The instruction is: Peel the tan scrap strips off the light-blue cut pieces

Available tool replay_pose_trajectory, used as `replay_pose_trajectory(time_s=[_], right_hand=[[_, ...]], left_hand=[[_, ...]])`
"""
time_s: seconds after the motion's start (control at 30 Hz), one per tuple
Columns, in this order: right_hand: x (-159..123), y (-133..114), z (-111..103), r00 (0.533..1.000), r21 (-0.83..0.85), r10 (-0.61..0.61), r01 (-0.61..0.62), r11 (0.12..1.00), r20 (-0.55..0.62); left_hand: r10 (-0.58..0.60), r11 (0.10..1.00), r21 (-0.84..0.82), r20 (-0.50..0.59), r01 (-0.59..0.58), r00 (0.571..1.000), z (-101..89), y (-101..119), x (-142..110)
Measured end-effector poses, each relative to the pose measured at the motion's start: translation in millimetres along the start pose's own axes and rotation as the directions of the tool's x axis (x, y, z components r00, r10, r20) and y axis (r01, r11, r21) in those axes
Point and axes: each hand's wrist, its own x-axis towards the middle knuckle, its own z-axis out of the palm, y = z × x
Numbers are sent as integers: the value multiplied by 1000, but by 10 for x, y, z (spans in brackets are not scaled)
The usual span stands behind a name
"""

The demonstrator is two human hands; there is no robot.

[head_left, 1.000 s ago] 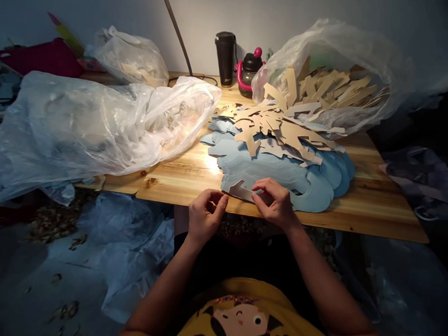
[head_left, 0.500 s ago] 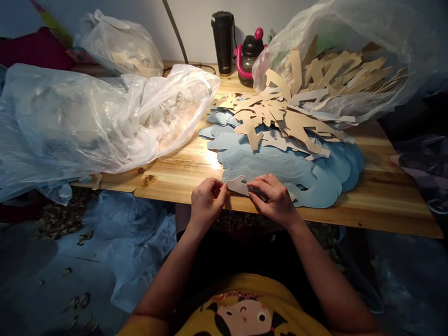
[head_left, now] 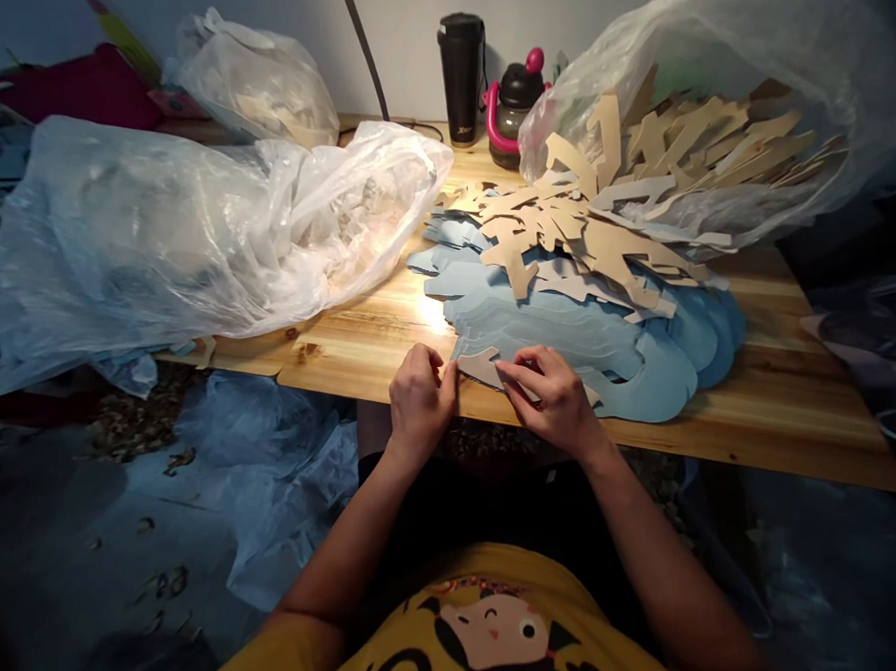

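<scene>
A flat, pale cut-out piece (head_left: 479, 365) with a notched upper edge lies between my hands at the table's front edge. My left hand (head_left: 422, 389) pinches its left end between thumb and forefinger. Over its right part, the fingers of my right hand (head_left: 546, 389) are pressed together on it; whether they also hold something small is hidden. Just beyond, light blue cut-out sheets (head_left: 539, 325) lie in an overlapping fan. Beige cut-out pieces (head_left: 533, 225) are heaped on top of them.
A clear bag (head_left: 680, 202) of beige pieces opens at the back right. White plastic bags (head_left: 198, 232) cover the left of the wooden table (head_left: 349, 355). A black tumbler (head_left: 459, 81) and a pink-handled bottle (head_left: 516, 104) stand at the back. Scraps and blue plastic (head_left: 260, 476) lie on the floor.
The view has shifted slightly, so the table things sit a little further right. My hands keep their hold, and the pale piece now shows a bit more between them.
</scene>
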Motion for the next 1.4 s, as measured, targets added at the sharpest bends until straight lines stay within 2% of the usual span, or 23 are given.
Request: replay_pose_trajectory(time_s=[0.1,0.2,0.37,0.47,0.53,0.6,0.7,0.77,0.8,0.83,0.87,0.97,1.03,1.1,1.13,1.2,1.27,1.3,1.33,1.37,1.4], right_hand=[[4,-16,-4,999,-71,-10,13,997,39],[7,-41,-16,996,-158,-31,44,986,84],[21,-119,-7,990,-272,-49,83,959,129],[48,-161,16,992,-335,4,40,941,128],[52,-142,1,997,-331,56,-36,943,51],[8,-100,-68,991,-289,104,-125,949,-86],[-189,-74,-264,957,-222,120,-181,958,-263],[-370,-32,-401,926,-175,130,-202,964,-355],[-451,20,-452,914,-195,115,-204,959,-389],[-516,90,-484,883,-230,89,-215,949,-460],[-560,167,-496,867,-225,91,-226,948,-489],[-600,326,-449,875,-146,112,-203,968,-471],[-596,335,-398,884,-160,89,-180,971,-459],[-595,305,-359,893,-203,70,-176,963,-444],[-598,289,-349,900,-214,73,-180,960,-430],[-600,267,-351,911,-204,99,-194,960,-400],[-574,262,-386,914,-162,139,-214,963,-381],[-540,265,-413,911,-142,156,-224,964,-381],[-487,271,-445,908,-131,168,-234,964,-385],[-414,277,-480,904,-130,174,-241,962,-390],[-325,281,-515,901,-138,176,-248,959,-396]], left_hand=[[3,999,-31,-67,-5,998,-5,-18,-8],[30,997,-71,14,-29,999,-19,-2,-3],[-81,974,-204,107,101,991,-28,38,56],[-68,929,-347,178,128,982,-50,55,97],[-26,889,-436,257,140,966,-95,45,124],[14,826,-530,358,192,934,-180,-13,152],[-29,664,-668,427,337,904,-404,-195,175],[-145,548,-739,378,392,914,-598,-347,190],[-210,500,-769,338,398,917,-697,-427,211],[-274,458,-798,292,392,916,-794,-510,246],[-336,422,-823,248,381,909,-888,-594,295],[-513,354,-878,107,323,852,-1130,-855,512],[-619,377,-889,-31,262,785,-1231,-1021,691],[-663,512,-816,-175,270,728,-1264,-1160,864],[-655,593,-746,-227,304,721,-1257,-1211,933],[-618,702,-606,-256,375,743,-1211,-1261,1014],[-536,806,-462,-307,369,787,-1129,-1226,1012],[-450,877,-357,-372,322,812,-1071,-1174,990],[-315,946,-217,-436,242,843,-996,-1096,963],[-149,989,-72,-466,131,872,-902,-993,940],[17,999,47,-451,5,893,-786,-863,928]])
